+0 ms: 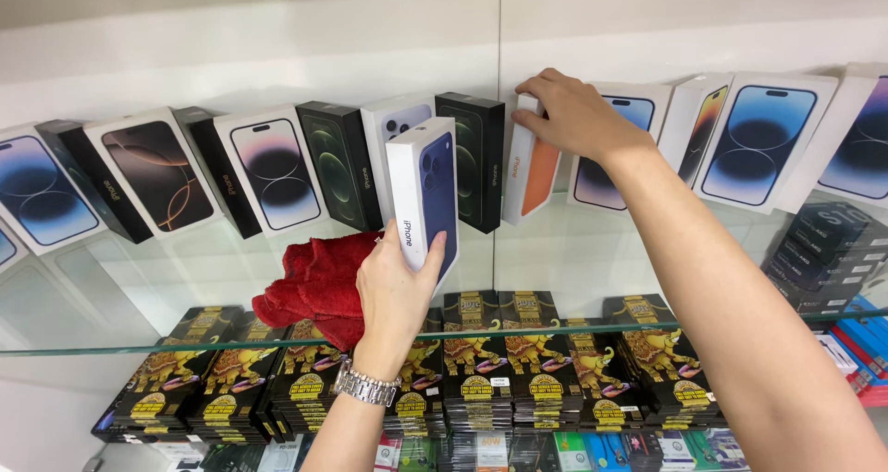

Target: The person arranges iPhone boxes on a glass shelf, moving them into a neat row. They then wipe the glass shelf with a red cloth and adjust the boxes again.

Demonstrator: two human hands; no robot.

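The clear glass shelf (83, 291) carries a row of upright phone boxes leaning against the white back wall. From the left: a white box with a blue-screen picture (37, 194), a white box with a dark bronze-screen picture (159, 178), a white box with a pale purple-screen picture (274, 171), and a black box with a green-screen picture (340, 162).

A crumpled red cleaning cloth (314, 282) lies on the glass, just beside the left hand (396, 291). The left hand holds a white rectangular box with a dark blue phone picture (427, 199), lifted clear of the row and tilted; the grip is pinching the box at its lower end, thumb on the front face, fingers behind. A metal link watch (367, 385) sits on that wrist.

Behind the held box stands a second black box (479, 162). The right hand (578, 116) rests on the top of a white box with an orange face (532, 167), which stands in the row; the grip is pressed onto its upper edge, fingers curled over the top.

Further right, more white boxes (758, 139) stand in place.

Judged from the layout, most boxes are seated in the row; the blue box is out of it, and the orange box is being steadied or shifted.

Below, stacked black-and-yellow flat packs (481, 370) fill the lower shelf.
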